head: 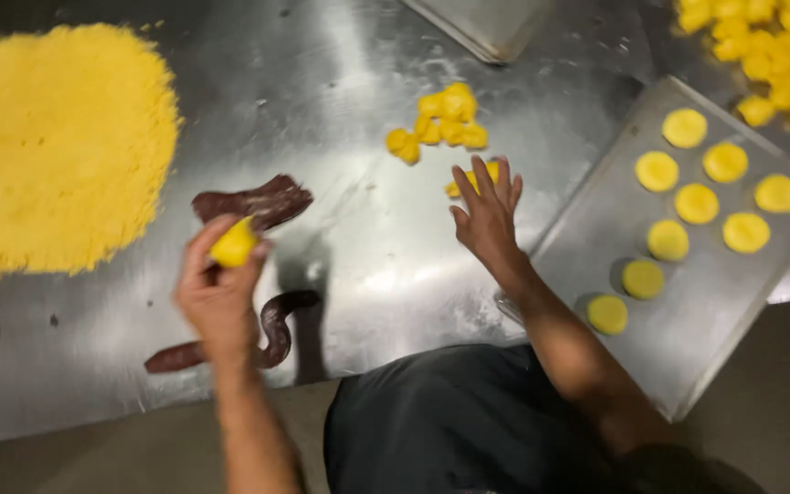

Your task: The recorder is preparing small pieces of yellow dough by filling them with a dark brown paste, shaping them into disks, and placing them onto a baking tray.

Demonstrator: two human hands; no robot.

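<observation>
Left hand (219, 297) has its grip closed around a yellow dough piece (233, 244), pinched up between thumb and fingertips and held above the near-left part of the steel worktop (340, 73). Right hand (486, 215) is wide open, fingers spread, holding nothing, hovering just near of a small heap of yellow dough chunks (441, 123) with one loose yellow chunk (473, 178) peeking out right behind its fingers.

That dough piece looks soft and light to me, the kind of stuff that dents if you squeeze it, probably a bit tacky too. I'd say a gentle fingertip hold around its sides is the way, which is pretty much how it's sitting now, poking out the top of the grip.

Right under and beside the left hand are two dark brown dough strips, one fat wavy one (253, 201) just far of the hand and a long curvy rope (272, 334) near the worktop edge. Far left is a big spread of yellow crumbs (57, 146). Over on the right, a metal baking tray (596, 220) carries flat yellow discs (697, 203) in rows, and another pile of yellow chunks (770, 55) sits far right.
</observation>
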